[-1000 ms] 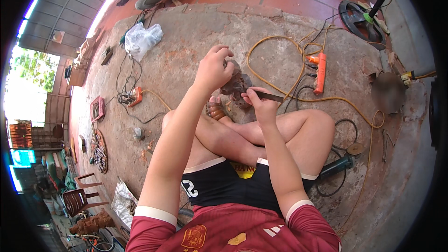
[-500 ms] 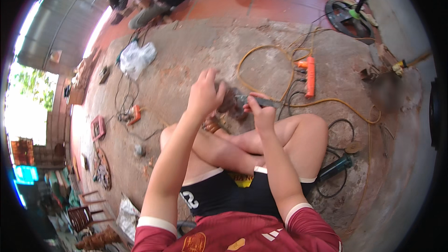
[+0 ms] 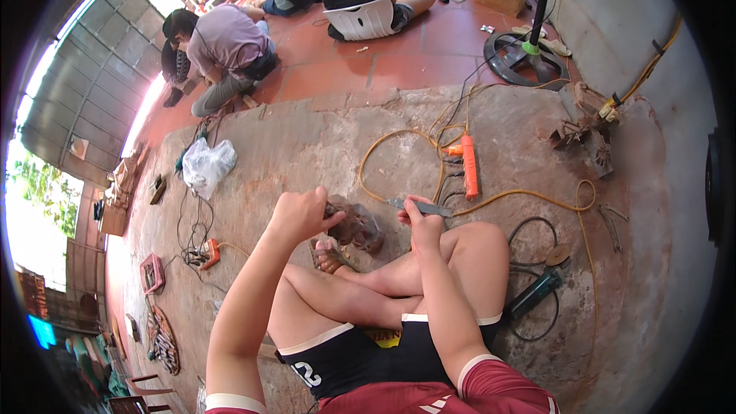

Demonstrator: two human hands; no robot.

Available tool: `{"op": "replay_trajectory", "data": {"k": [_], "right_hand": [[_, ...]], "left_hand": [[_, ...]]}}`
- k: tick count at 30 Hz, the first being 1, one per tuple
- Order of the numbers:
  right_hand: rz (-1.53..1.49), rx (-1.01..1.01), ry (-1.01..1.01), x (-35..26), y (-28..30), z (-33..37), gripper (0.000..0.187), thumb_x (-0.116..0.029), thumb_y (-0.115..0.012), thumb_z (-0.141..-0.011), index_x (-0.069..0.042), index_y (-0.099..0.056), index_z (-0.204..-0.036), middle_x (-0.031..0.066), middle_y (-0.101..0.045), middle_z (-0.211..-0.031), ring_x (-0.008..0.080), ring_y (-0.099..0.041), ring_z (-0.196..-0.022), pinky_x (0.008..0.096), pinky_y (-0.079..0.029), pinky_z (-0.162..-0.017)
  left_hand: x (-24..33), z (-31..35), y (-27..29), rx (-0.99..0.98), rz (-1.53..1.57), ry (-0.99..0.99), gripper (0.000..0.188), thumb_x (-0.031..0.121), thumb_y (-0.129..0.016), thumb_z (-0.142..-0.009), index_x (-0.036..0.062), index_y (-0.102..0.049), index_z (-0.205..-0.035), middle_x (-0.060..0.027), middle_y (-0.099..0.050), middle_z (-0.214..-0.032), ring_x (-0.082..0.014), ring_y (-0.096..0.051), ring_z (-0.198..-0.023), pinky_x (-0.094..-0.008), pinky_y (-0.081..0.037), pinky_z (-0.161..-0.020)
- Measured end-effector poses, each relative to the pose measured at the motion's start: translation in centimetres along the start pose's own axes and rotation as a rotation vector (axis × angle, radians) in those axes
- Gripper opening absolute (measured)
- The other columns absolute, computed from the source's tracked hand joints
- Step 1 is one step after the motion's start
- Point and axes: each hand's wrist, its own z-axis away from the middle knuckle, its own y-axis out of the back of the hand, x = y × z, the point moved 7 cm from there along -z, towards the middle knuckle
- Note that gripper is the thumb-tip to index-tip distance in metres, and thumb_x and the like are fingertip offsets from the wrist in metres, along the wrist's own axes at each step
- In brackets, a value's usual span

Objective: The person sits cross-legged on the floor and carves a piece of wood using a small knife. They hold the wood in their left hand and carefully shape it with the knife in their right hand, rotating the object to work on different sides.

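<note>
In front of my crossed legs is a dark brown, lumpy carved piece (image 3: 360, 228) with hollows in it. My left hand (image 3: 300, 216) is closed over its upper left edge, fingers bent round it. My right hand (image 3: 420, 222) grips a slim grey rotary handpiece (image 3: 431, 208), its narrow tip pointing left toward the carved piece. A gap shows between that tip and the brown surface. My bare foot (image 3: 330, 259) lies just below the piece.
An orange power strip (image 3: 470, 167) with plugged-in cords and a looped yellow cable (image 3: 366, 155) lie ahead. By my right knee rests a green grinder (image 3: 537, 293). A white plastic bag (image 3: 208, 167) sits ahead left. Other people (image 3: 230, 42) sit on the red tiles beyond.
The view has tilted up, showing more people at the back. The handpiece tip has come away from the carved piece, and my left hand now grips the piece's edge.
</note>
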Motion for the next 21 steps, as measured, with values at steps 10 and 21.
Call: {"op": "replay_trajectory", "data": {"k": [10, 21], "right_hand": [[0.004, 0.018, 0.012, -0.6, 1.2, 0.1, 0.019, -0.006, -0.068, -0.090, 0.003, -0.063, -0.106, 0.0076, -0.066, -0.085, 0.0145, -0.067, -0.067, 0.0259, -0.057, -0.059], [0.029, -0.086, 0.037, -0.2, -1.5, 2.0, 0.025, -0.003, -0.067, -0.090, 0.005, -0.059, -0.113, 0.0105, -0.068, -0.093, 0.0167, -0.069, -0.077, 0.0263, -0.057, -0.063]], "left_hand": [[1.1, -1.1, 0.4, 0.219, -0.001, -0.024, 0.056, 0.057, -0.059, -0.086, 0.0034, -0.061, -0.067, -0.0168, -0.061, -0.065, -0.0362, -0.061, -0.058, -0.0445, -0.048, -0.053], [-0.5, -0.3, -1.3, 0.550, 0.474, -0.069, 0.012, 0.015, -0.054, -0.082, 0.0031, -0.053, -0.085, -0.0163, -0.058, -0.085, -0.0384, -0.059, -0.079, -0.0433, -0.049, -0.071]]}}
